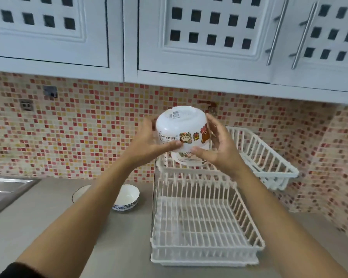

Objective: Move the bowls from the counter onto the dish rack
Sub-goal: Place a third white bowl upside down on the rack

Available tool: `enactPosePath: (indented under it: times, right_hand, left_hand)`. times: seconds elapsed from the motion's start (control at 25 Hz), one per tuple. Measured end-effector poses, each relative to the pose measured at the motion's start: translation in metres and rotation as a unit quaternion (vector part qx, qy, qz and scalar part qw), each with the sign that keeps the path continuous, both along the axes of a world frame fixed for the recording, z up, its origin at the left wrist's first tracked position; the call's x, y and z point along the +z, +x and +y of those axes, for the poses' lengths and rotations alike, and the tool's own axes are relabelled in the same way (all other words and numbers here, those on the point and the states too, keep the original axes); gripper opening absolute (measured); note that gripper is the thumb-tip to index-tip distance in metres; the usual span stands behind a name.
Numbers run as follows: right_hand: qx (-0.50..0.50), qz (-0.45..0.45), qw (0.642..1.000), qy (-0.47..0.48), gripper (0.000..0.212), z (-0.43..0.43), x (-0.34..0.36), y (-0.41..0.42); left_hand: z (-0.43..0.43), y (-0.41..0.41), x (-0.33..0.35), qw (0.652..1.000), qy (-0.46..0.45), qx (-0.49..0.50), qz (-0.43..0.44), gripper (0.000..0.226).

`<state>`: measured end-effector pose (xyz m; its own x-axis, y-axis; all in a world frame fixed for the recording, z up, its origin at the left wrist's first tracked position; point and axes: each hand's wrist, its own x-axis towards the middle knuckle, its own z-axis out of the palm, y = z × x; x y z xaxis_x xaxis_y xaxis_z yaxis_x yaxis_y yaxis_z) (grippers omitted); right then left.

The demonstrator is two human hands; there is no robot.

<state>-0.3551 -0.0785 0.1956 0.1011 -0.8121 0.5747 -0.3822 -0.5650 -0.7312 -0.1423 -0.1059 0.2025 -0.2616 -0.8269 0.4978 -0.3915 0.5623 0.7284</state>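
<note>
A white plastic bowl with cartoon stickers is held upside down in the air between my left hand and my right hand, above the upper tier of the white wire dish rack. Just under it a second white bowl with cartoon prints shows on the rack's upper tier, partly hidden by my hands. A white ceramic bowl with a blue patterned outside stands upright on the grey counter, left of the rack. Behind my left forearm lies a white plate with a dark rim.
A steel sink is at the left edge. White wall cabinets with metal handles hang low overhead. A mosaic tile backsplash runs behind the counter, with a wall outlet and hooks.
</note>
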Motion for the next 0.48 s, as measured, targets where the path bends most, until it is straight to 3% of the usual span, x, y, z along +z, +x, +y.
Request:
enactPosePath:
  times: [0.16, 0.28, 0.36, 0.48]
  right_hand:
    - [-0.005, 0.047, 0.997, 0.063, 0.098, -0.032, -0.015, -0.031]
    - [-0.048, 0.116, 0.988, 0.091, 0.115, -0.041, -0.029, -0.027]
    - [-0.071, 0.154, 0.98, 0.105, 0.117, -0.043, -0.028, -0.023]
    - [-0.071, 0.212, 0.967, 0.119, 0.11, -0.046, -0.025, -0.021]
  left_hand:
    - [-0.024, -0.028, -0.01, 0.998, 0.006, 0.02, -0.067, 0.097]
    - [-0.03, -0.029, -0.023, 0.991, 0.021, 0.03, -0.13, 0.108]
    - [-0.031, -0.031, -0.027, 0.989, 0.053, 0.03, -0.137, 0.116]
    - [-0.032, -0.039, -0.03, 0.989, 0.1, 0.025, -0.106, 0.1]
